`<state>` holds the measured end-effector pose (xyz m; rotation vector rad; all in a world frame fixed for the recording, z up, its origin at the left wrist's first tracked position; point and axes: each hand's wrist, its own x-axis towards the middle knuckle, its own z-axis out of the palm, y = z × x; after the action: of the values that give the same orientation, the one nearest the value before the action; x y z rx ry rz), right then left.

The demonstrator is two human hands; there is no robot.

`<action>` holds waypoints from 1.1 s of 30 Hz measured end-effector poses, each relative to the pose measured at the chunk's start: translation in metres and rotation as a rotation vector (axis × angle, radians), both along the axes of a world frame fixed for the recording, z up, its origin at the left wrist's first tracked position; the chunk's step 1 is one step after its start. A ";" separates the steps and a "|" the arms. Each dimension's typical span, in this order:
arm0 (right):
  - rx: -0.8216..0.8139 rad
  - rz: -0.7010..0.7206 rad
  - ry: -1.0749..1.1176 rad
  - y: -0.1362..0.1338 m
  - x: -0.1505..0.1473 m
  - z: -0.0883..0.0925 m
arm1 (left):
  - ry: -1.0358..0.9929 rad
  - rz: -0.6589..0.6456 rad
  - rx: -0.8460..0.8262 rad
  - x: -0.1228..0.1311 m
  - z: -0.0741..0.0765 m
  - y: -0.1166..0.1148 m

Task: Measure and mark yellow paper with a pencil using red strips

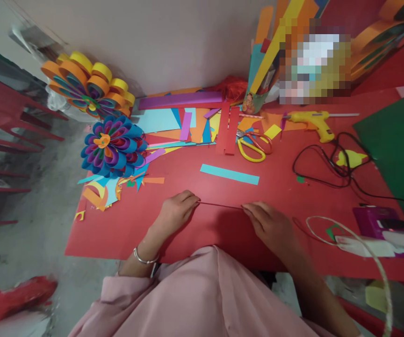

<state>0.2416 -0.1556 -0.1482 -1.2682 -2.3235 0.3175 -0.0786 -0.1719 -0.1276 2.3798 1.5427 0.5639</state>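
A thin dark red paper strip (219,205), seen almost edge-on, stretches between my two hands just above the red table. My left hand (178,209) pinches its left end between thumb and fingers. At the other end, the fingertips of my right hand (268,223) are closed on the same strip. Beyond my hands a light blue paper strip (229,174) lies flat and slightly slanted. Farther back, scissors (253,146) with yellow and red handles rest beside red paper strips (227,131).
Quilled paper flowers, one orange (90,89) and one blue (114,146), stand at the left above paper scraps (105,192). On the right are a yellow glue gun (312,122), a looped black cable (323,180), green sheet (394,140) and purple box (373,221). The red table (118,234) ends before my body.
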 end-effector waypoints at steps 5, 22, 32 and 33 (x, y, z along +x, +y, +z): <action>0.047 -0.005 -0.023 0.002 -0.003 0.000 | 0.008 0.008 0.000 -0.004 0.001 -0.002; 0.021 0.025 -0.017 0.004 -0.008 -0.017 | 0.084 -0.086 0.304 0.080 -0.024 -0.003; 0.006 0.028 -0.006 0.003 -0.007 -0.016 | 0.099 -0.040 0.279 0.078 -0.027 -0.003; 0.002 0.025 0.003 0.003 -0.007 -0.018 | 0.107 -0.040 0.277 0.079 -0.027 -0.003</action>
<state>0.2343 -0.1527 -0.1659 -1.2383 -2.3381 0.3252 -0.0001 -0.1744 -0.1545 2.6802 1.5430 0.6927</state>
